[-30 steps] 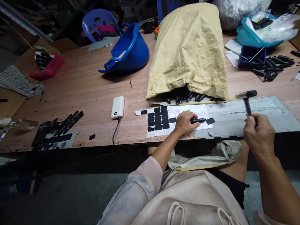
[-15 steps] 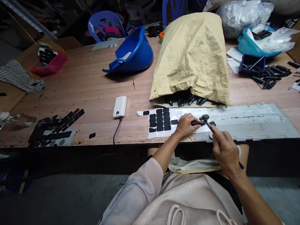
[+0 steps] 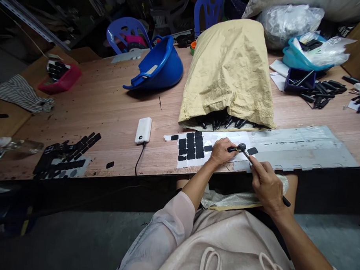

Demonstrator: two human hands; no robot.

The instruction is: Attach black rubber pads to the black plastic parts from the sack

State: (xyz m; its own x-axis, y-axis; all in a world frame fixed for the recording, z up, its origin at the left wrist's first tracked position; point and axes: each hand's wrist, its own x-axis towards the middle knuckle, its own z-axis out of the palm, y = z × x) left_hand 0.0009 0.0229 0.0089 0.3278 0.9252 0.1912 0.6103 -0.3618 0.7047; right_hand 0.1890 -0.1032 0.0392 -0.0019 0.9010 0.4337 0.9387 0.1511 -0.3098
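My left hand [image 3: 220, 152] is closed at the edge of a white sheet [image 3: 224, 135], pinching a slim black rod-like piece [image 3: 232, 149] that points right. My right hand [image 3: 267, 183] grips a small hammer [image 3: 247, 154] by its shaft. Its round dark head is at the far end of the black piece, touching or just above it; I cannot tell which. The black handle end sticks out behind my right wrist. Rows of black rounded stickers [image 3: 191, 145] lie on the sheet left of my left hand. One loose black sticker [image 3: 252, 151] is right of the hammer head.
A yellow sack [image 3: 226, 73] spilling black pieces stands behind my hands. Around it are a white power bank [image 3: 143, 129] with a cable, a blue basin [image 3: 167, 67], a purple box [image 3: 300, 80] beside black pieces, and a teal basket [image 3: 312, 61]. A grey board [image 3: 309, 149] lies along the table edge.
The hammer head and my right hand have shifted slightly left and down. The loose black sticker beside the head shows more fully. My left hand has stayed in place.
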